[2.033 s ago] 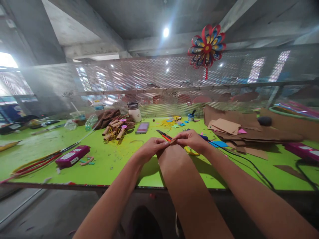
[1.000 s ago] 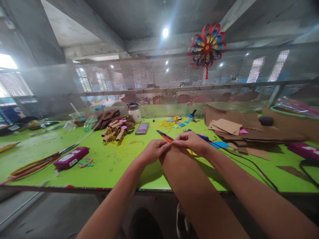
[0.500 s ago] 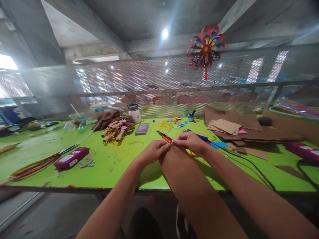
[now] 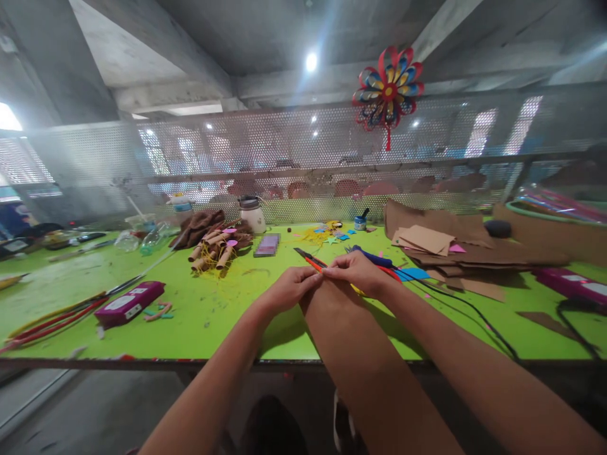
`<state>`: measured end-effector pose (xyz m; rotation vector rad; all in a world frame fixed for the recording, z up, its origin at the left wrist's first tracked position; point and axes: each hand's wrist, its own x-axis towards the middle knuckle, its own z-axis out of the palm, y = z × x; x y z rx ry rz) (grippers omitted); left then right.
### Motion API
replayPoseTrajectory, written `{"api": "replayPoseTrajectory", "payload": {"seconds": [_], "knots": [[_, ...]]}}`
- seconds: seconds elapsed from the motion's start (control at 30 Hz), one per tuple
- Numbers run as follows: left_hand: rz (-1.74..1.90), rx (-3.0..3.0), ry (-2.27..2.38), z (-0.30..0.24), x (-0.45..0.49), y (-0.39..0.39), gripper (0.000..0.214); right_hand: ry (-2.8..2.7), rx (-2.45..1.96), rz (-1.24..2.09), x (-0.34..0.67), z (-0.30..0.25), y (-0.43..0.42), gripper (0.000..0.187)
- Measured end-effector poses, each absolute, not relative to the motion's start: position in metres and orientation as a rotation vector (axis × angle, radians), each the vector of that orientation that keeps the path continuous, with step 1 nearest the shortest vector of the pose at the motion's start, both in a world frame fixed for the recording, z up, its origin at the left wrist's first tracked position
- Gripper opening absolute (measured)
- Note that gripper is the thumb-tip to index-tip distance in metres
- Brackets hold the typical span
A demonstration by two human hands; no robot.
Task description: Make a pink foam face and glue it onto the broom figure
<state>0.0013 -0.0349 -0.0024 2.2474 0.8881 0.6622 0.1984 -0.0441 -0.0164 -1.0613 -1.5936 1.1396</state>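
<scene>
A long strip of brown cardboard (image 4: 365,354) runs from the table down toward my lap, its far end between my two hands. My left hand (image 4: 294,287) pinches the left corner of that end with thumb and fingers. At the right corner, my right hand (image 4: 355,273) has its thumb and fingertips pressed together on the edge. Just past the fingertips lies a slim orange-and-black tool with a dark pointed tip (image 4: 309,260); whether it is a knife or scissors I cannot tell. Blue-handled pliers (image 4: 374,258) lie beyond my right hand.
Rolled brown paper tubes (image 4: 211,253) with yellow strands lie left of centre, near a white jar (image 4: 251,216). A purple power strip (image 4: 130,304) sits at the left. Stacked brown cardboard (image 4: 465,249) fills the back right. A black cable (image 4: 469,306) crosses the table's right side.
The whole view has shifted slightly, so things appear a little farther left. Both hands keep the same hold on the cardboard strip.
</scene>
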Motion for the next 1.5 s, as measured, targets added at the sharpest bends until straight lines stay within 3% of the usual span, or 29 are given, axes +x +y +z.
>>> {"api": "replayPoseTrajectory", "payload": {"seconds": [0.27, 1.5], "knots": [[0.645, 2.240, 0.826, -0.002, 0.000, -0.034, 0.032, -1.587, -1.042, 1.171, 0.203, -0.020, -0.039, 0.035], [0.625, 2.253, 0.878, -0.007, 0.001, -0.032, 0.045, -1.764, -1.079, 1.030, 0.205, -0.012, -0.040, 0.027]]}}
